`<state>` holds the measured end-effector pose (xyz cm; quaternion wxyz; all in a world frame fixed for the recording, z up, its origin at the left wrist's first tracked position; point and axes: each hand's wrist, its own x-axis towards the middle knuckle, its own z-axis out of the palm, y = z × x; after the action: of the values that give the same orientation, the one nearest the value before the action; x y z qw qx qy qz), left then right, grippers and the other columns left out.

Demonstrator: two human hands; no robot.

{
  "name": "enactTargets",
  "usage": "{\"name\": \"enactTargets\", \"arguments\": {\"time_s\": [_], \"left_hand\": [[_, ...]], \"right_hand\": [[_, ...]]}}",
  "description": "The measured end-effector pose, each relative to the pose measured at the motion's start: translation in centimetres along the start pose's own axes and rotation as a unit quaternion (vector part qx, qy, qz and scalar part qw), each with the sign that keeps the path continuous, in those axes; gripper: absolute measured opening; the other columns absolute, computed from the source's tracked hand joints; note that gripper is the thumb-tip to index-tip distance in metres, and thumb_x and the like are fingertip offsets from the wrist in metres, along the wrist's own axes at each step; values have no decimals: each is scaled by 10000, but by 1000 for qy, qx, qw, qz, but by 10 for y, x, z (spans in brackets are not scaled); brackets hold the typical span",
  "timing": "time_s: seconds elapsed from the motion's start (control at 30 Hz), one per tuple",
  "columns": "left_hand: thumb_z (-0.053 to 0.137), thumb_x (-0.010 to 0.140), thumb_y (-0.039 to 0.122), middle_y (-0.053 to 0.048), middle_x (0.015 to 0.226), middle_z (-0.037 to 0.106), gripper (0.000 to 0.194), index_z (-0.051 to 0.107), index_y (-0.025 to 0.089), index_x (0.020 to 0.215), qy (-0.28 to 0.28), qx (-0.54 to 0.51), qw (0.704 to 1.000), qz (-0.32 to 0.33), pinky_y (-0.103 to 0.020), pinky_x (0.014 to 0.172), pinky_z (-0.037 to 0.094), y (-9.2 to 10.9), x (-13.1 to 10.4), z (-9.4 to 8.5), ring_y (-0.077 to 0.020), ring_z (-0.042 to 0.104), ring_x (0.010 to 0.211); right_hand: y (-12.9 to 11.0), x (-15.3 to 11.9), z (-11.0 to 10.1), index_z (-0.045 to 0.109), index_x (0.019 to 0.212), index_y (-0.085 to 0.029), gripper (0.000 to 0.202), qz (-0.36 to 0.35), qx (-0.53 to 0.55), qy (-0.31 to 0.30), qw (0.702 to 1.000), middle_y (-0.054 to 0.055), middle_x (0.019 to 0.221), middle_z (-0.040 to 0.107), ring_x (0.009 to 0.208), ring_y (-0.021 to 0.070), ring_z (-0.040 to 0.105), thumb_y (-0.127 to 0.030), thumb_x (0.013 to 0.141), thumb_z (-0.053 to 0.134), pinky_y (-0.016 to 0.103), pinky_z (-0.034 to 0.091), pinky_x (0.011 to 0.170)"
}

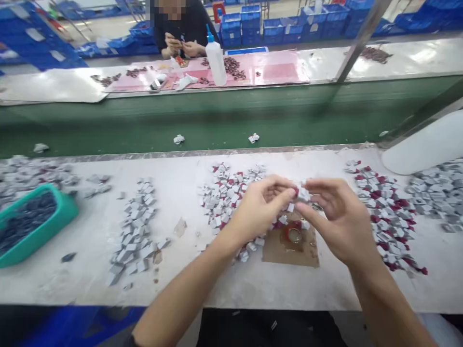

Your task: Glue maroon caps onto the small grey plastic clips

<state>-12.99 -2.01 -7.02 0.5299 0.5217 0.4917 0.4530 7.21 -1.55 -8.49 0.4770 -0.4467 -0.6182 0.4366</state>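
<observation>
At upper left, blue bins [21,46] tagged with white labels [35,34], lettering too small and blurred to read. Below, at the edge of a white worktable [87,270], a teal tray [39,238] filled with dark parts [29,217], and to its right a long heap of grey blocks [135,236]. Across a green strip [137,126], a co-worker [197,21] with hands together near a white squeeze bottle [217,65] topped in blue. Near the middle of the worktable, a pile of white-and-maroon pieces [224,195], partly hidden by the left forearm. Just right of it, left hand [265,200] with thumb and forefinger pinching the maroon end of a small piece [303,193], raised above a square of brown cardboard [278,253] bearing a red-rimmed round container [293,234]. Close against the piece's white end, right hand [338,219], thumb and forefinger slightly parted around it; impossible to tell whether pressed on it. Farther right, another white-and-maroon heap [387,207], then a large white cylinder [427,142] tilted beside loose grey pieces [439,190].
</observation>
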Motion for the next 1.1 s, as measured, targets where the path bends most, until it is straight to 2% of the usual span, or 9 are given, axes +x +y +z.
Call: {"name": "enactTargets", "arguments": {"time_s": [0.2,0.3,0.43,0.5,0.57,0.73,0.83,0.93,1.1], "left_hand": [[790,1110,381,-55,1081,870,142,851,263,1159,31,-1,999,-30,-370,916,667,-5,-90,12,-216,814,978],[753,1128,441,-67,1214,862,227,837,303,1287,87,122,987,-61,-424,973,659,-12,-125,-5,-253,799,1058],[681,1083,503,-172,1332,785,358,802,260,1315,306,409,852,-117,-628,1143,568,-37,-166,-69,-431,700,1293],[632,1046,528,-240,1320,743,440,776,206,1310,343,503,780,-147,-717,1213,479,-52,-182,-101,-526,629,1376],[570,1047,544,-281,1323,715,489,762,171,1298,344,538,750,-172,-738,1231,438,-63,-193,-123,-568,595,1405],[555,1041,551,-245,1201,745,410,766,203,1094,354,505,768,-172,-687,1188,462,-63,-191,-129,-506,633,1258],[784,968,613,-120,1077,747,434,778,244,1197,383,320,849,-172,-528,1014,561,-54,-180,-117,-342,663,1017],[943,910,653,-2,820,632,587,794,283,1341,326,45,925,-192,-353,789,550,-48,-166,-101,-212,582,803],[1052,825,632,-28,852,671,510,914,255,1139,300,-128,917,-227,-252,683,550,-38,-147,-75,-140,551,752]], "right_hand": [[-12,-55,-10,955,1083,-337,135,129,49,-106,985,61,1043,908,877,262,899,-453,1029,913,310,775,738],[-12,-71,-17,965,1032,-344,130,114,-9,-92,989,58,1007,910,876,274,903,-465,990,942,301,773,741],[-1,-88,-37,963,1021,-364,132,67,-108,-20,992,57,1020,914,870,270,884,-484,993,916,290,751,717],[7,-95,-45,959,1023,-362,146,68,-130,4,989,62,1025,917,866,280,883,-497,987,917,311,757,715],[13,-101,-47,952,1015,-356,159,81,-133,15,988,62,1019,914,868,290,885,-508,986,916,331,768,723],[16,-106,-37,949,1054,-370,107,98,-101,9,990,41,1067,913,953,269,896,-457,1023,895,322,778,847],[15,-106,-33,944,1077,-382,75,97,-95,18,991,27,1074,907,961,245,887,-410,1039,886,301,763,851],[14,-105,-30,943,1088,-371,79,96,-88,33,991,31,1079,904,965,237,874,-382,1053,873,303,752,846],[14,-104,-24,941,1082,-348,88,111,-58,33,992,33,1064,891,993,226,866,-348,1067,855,300,748,888]]}}
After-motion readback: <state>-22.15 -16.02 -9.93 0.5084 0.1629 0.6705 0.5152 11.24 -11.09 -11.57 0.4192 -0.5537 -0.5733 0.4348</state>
